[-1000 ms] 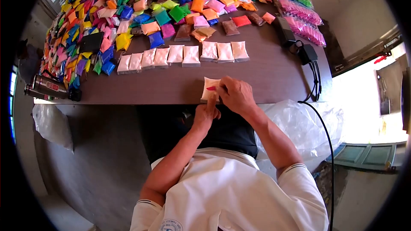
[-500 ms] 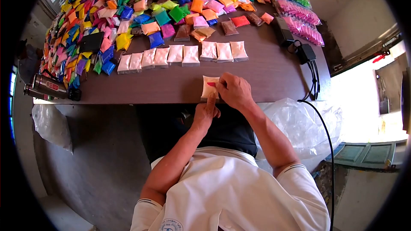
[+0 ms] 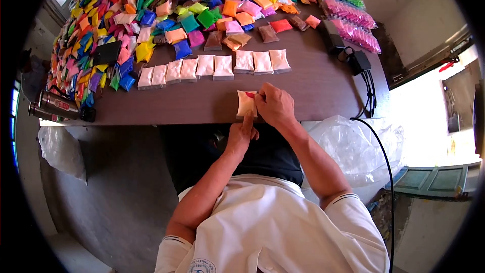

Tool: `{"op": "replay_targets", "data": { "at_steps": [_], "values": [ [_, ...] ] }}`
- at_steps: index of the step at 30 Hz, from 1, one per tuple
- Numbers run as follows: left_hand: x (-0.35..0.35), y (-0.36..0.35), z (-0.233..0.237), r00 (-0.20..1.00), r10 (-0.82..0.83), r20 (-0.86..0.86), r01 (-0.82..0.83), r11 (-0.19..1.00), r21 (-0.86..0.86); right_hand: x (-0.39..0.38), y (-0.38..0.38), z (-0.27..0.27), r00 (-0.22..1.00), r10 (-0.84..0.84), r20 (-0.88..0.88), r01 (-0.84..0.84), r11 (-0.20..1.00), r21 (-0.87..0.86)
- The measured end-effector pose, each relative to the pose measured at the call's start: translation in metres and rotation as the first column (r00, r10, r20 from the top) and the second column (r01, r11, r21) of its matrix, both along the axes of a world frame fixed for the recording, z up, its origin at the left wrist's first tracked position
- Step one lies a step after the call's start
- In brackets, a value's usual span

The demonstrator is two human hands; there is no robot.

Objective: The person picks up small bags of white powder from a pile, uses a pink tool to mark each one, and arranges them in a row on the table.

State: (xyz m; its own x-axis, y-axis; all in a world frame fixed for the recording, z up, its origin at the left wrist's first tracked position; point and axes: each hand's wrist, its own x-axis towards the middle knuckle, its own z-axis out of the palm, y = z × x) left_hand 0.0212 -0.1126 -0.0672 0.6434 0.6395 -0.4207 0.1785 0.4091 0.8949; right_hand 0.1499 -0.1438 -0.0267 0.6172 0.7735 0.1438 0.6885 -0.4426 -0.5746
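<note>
A small pale peach packet (image 3: 245, 103) lies flat near the front edge of the brown table (image 3: 313, 88). My left hand (image 3: 242, 134) presses one finger on the packet's near end, the other fingers curled. My right hand (image 3: 274, 105) rests on the packet's right side, closed on a small red tool (image 3: 250, 94) whose tip lies on the packet's top. Just beyond, a row of several similar pale packets (image 3: 212, 65) lies side by side.
Several bright coloured packets (image 3: 166, 10) cover the far table. A black pouch (image 3: 106, 52) and dark cylinders (image 3: 55, 105) sit left. Black adapters (image 3: 359, 61) with a cable hang off the right edge above a clear plastic bag (image 3: 353, 149). Strips of pink packets (image 3: 353, 20) lie far right.
The red tool under my right hand has slid from the packet's middle up toward its top edge. My left finger stays pressed on the packet.
</note>
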Motion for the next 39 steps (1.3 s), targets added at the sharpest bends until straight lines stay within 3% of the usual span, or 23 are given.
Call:
{"op": "replay_targets", "data": {
  "at_steps": [2, 4, 6, 7, 8, 10, 12, 16, 19, 20, 22, 26, 29, 31, 35, 39],
  "values": [
    [0.001, -0.002, 0.0, 1.0, 0.007, -0.007, -0.007, 1.0, -0.014, 0.003, 0.003, -0.004, 1.0, -0.022, 0.01, 0.022, 1.0, 0.022],
    [0.001, -0.004, 0.0, 0.99, 0.114, 0.088, -0.108, 0.992, -0.066, 0.007, 0.005, -0.003, 0.999, -0.043, 0.019, 0.042, 0.998, 0.047],
    [0.0, -0.002, -0.006, 0.99, 0.09, 0.106, -0.086, 0.995, -0.047, 0.008, 0.003, 0.0, 0.988, 0.059, -0.146, -0.027, 0.977, 0.21],
    [-0.001, -0.002, -0.009, 0.991, 0.066, 0.119, -0.063, 0.997, -0.034, 0.003, 0.001, 0.001, 0.987, 0.062, -0.148, -0.031, 0.978, 0.207],
    [-0.001, -0.002, -0.012, 0.991, 0.071, 0.116, -0.067, 0.997, -0.037, -0.004, -0.003, 0.003, 0.987, 0.112, -0.119, -0.082, 0.969, 0.231],
    [-0.004, -0.003, -0.011, 0.997, 0.002, 0.08, -0.011, 0.994, 0.112, -0.016, -0.008, 0.007, 0.983, 0.158, -0.096, -0.13, 0.959, 0.251],
    [-0.003, -0.003, -0.009, 0.997, -0.011, 0.079, 0.002, 0.993, 0.114, -0.025, -0.009, 0.012, 0.969, 0.216, 0.12, -0.233, 0.961, 0.147],
    [-0.004, -0.002, -0.013, 0.997, -0.016, 0.076, 0.007, 0.992, 0.122, -0.02, -0.004, 0.014, 0.941, 0.24, 0.24, -0.264, 0.961, 0.076],
    [-0.005, -0.002, -0.013, 0.995, -0.025, 0.096, 0.013, 0.992, 0.124, -0.012, 0.001, 0.011, 0.911, 0.282, 0.302, -0.351, 0.913, 0.207],
    [-0.005, -0.002, -0.012, 0.995, -0.026, 0.096, 0.014, 0.992, 0.124, -0.008, 0.002, 0.01, 0.911, 0.281, 0.302, -0.351, 0.913, 0.207],
    [-0.006, -0.001, -0.004, 0.998, -0.067, 0.018, 0.065, 0.993, 0.094, -0.003, 0.004, 0.009, 0.923, 0.36, 0.135, -0.382, 0.897, 0.224],
    [-0.005, 0.002, -0.002, 0.999, -0.047, -0.012, 0.047, 0.999, -0.018, 0.004, 0.006, 0.005, 0.914, 0.391, 0.106, -0.405, 0.888, 0.216],
    [-0.005, 0.001, -0.001, 1.0, 0.018, 0.021, -0.015, 0.995, -0.098, 0.007, 0.008, 0.005, 0.9, 0.42, 0.117, -0.436, 0.868, 0.237],
    [-0.007, 0.003, -0.01, 0.988, 0.055, 0.147, -0.031, 0.987, -0.159, 0.01, 0.009, 0.006, 0.883, 0.456, 0.111, -0.469, 0.859, 0.205],
    [-0.006, 0.002, -0.019, 0.975, 0.077, 0.208, -0.038, 0.982, -0.186, 0.014, 0.009, 0.01, 0.872, 0.481, 0.091, -0.49, 0.853, 0.183],
    [-0.006, 0.001, -0.007, 0.993, 0.02, 0.116, -0.011, 0.997, -0.078, 0.014, 0.015, 0.008, 0.863, 0.497, 0.088, -0.505, 0.852, 0.136]
  ]
}}
